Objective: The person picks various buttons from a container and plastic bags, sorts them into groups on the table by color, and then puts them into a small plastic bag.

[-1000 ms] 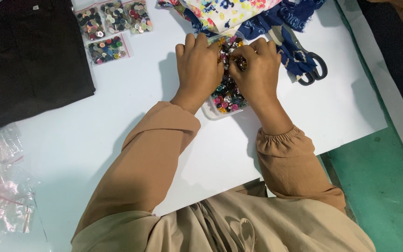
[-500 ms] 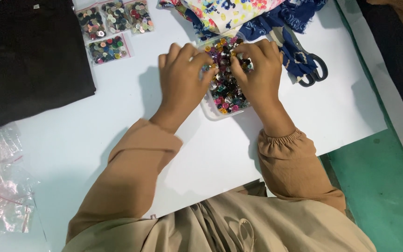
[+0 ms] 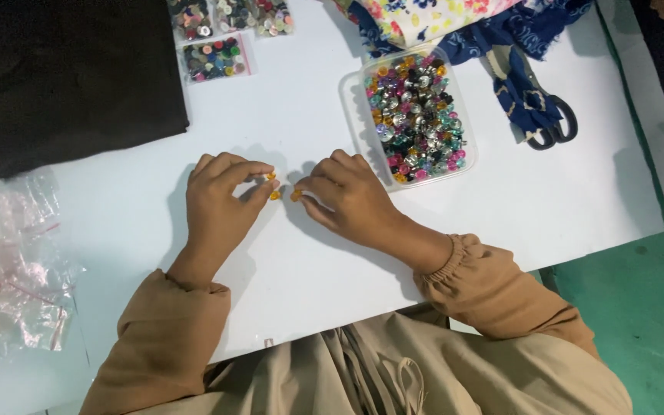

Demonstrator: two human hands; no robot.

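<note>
Moved off the clear plastic box of mixed beads (image 3: 416,115) since half a second ago: both hands, now down on the bare white desk (image 3: 562,200) in front of it. Left hand (image 3: 220,201) resting knuckles-up, thumb and forefinger pinched narrow on a small orange bead (image 3: 271,176) at the fingertips. Right hand (image 3: 347,196) lying just opposite, fingers curled, tips pressed to another orange bead (image 3: 296,195) on the desk. Between the two hands, a third orange bead (image 3: 275,195), lying loose on the white surface, close to the left fingertips. Hands near each other but not touching.

Behind the right hand, just beyond its knuckles, the open bead box, filled with silver, pink, green and yellow pieces. Right of the box, scissors with dark handles (image 3: 551,127), partly under a blue patterned cloth (image 3: 516,46); flowered fabric (image 3: 432,15) above that. At the far edge, small clear bags of coloured buttons (image 3: 215,58). Upper left, black fabric (image 3: 63,77) spread over the desk; lower left, crumpled clear plastic bags (image 3: 9,261). Tan sleeves (image 3: 493,284) covering both forearms.
</note>
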